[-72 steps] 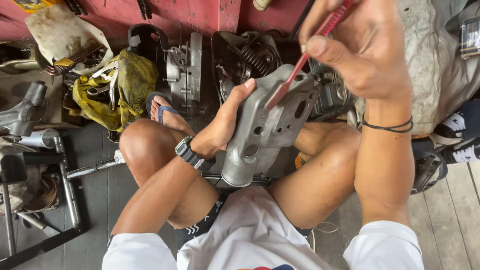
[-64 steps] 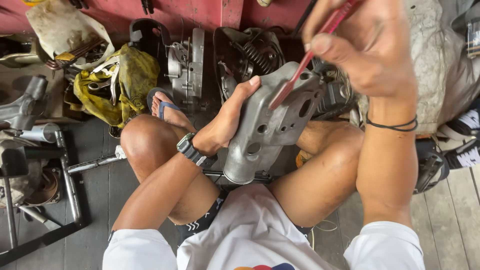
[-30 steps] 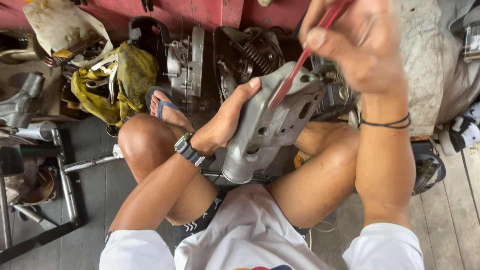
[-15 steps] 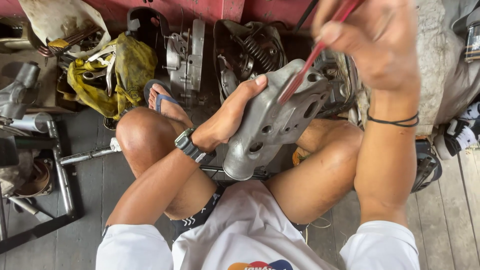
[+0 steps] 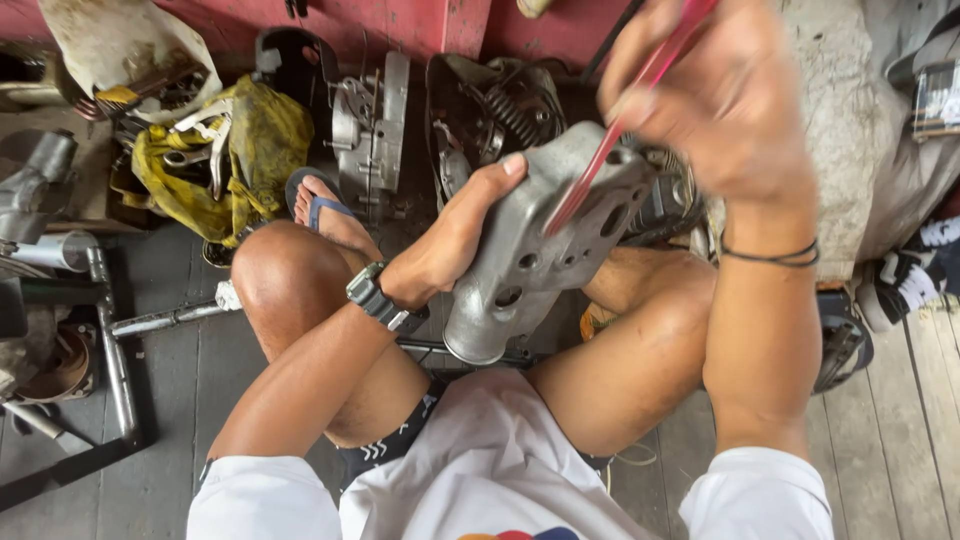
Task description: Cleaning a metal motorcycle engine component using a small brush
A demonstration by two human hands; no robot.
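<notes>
Head view, looking straight down at a person squatting on a grey plank floor (image 5: 180, 400), knees wide, white shorts at the bottom edge. Along the floor's far edge runs a red wall (image 5: 420, 20), and against it sit dark engine parts (image 5: 500, 110), a finned metal cover (image 5: 370, 130) and a yellow rag (image 5: 250, 150) with a couple of spanners lying on it. Near the floor's left edge stands a frame of grey metal tubing (image 5: 110, 350). At the right edge there's a black-and-white shoe (image 5: 900, 280).

Now the centre: a grey cast-metal engine casing (image 5: 540, 260), held up between the knees, tilted, its flat face with several round holes turned towards the camera. The left hand (image 5: 450, 240) clamps it from the left side, palm on the casing's edge, thumb up over the top rim, a dark wristwatch (image 5: 375, 295) on that wrist. The right hand (image 5: 720, 100) is raised above, blurred, fingers pinched round a thin red tool (image 5: 610, 150); its lower tip lies against the casing's face beside one of the holes. A thin black band (image 5: 770, 255) circles the right wrist. The left foot in a blue-strapped sandal (image 5: 320, 205) rests on the floor just behind the left knee.
</notes>
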